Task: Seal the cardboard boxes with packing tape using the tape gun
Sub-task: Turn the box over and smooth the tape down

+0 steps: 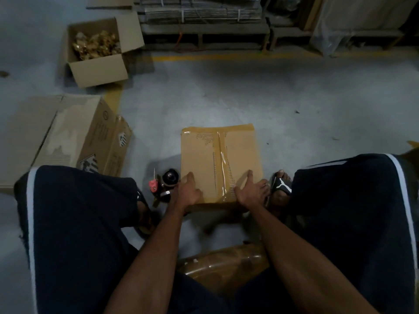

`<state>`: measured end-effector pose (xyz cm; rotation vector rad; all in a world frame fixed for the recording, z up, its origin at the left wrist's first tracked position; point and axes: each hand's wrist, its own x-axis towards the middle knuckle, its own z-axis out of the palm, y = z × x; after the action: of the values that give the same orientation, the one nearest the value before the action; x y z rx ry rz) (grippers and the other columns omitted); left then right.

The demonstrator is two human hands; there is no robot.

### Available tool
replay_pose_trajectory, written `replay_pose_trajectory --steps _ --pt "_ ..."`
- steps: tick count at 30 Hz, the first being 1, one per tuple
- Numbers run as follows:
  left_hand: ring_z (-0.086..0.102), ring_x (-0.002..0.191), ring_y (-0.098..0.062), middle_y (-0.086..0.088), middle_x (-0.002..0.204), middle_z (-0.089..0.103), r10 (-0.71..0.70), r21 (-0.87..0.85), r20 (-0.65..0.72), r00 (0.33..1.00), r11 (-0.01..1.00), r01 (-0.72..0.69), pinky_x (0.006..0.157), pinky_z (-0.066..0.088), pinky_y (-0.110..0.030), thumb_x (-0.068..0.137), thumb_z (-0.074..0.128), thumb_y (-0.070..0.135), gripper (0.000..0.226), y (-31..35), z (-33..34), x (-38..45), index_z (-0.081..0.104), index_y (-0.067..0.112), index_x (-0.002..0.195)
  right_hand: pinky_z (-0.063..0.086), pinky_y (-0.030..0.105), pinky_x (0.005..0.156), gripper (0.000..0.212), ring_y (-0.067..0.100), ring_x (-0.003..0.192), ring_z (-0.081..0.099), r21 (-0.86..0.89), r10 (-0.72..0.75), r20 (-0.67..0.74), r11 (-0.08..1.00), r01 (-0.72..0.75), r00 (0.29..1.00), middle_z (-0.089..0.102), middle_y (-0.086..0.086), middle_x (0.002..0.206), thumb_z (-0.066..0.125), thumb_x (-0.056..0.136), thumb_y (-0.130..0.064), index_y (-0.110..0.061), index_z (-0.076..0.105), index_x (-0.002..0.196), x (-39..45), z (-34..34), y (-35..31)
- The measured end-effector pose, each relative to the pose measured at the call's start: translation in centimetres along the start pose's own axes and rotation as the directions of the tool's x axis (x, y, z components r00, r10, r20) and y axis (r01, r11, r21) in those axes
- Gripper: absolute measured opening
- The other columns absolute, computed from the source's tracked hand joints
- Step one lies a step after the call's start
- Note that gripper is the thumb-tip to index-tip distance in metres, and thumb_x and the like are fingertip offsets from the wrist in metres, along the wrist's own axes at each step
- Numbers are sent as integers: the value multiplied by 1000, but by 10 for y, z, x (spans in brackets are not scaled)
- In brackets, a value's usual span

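Cardboard box (pixel 221 164) is lying taped along its centre seam | left hand (pixel 188 191) and right hand (pixel 249 191) are pressing flat, fingers straight, beside the tape | tape gun (pixel 164 185) is sitting unheld just left of the left hand | open box (pixel 99 53) beyond is awaiting sealing.

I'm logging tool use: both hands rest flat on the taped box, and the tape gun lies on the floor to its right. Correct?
Not quite. In the head view the tape gun lies left of the taped box, beside the left hand. Both hands, the right hand included, do rest flat on it.
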<state>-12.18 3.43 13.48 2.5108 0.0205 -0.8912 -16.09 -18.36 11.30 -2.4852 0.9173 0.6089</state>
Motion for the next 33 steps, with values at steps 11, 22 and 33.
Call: replay_pose_trajectory --steps 11,22,33 --pt "22 148 -43 -20 166 8 177 213 -287 942 970 -117 114 33 -59 105 40 41 59 2 -27 112 20 27 159 11 53 125 67 30 156 17 -180 -610 -45 784 594 791 15 10 170 46 104 -40 -21 20 163 96 -15 -58" --pt "48 134 -21 -3 150 51 70 -158 -649 757 962 -224 107 44 -40 105 43 33 49 5 -31 211 45 20 152 5 56 127 58 24 157 21 -184 -710 -293 699 691 640 34 4 166 36 108 -45 -18 38 159 161 38 -150" --pt "61 91 -23 0 100 65 -158 -283 -585 796 959 -17 73 48 -36 101 39 42 29 26 -57 240 62 24 101 24 57 123 49 31 146 42 -222 -659 -306 751 622 687 57 10 147 41 107 -38 -12 54 146 165 35 -179"
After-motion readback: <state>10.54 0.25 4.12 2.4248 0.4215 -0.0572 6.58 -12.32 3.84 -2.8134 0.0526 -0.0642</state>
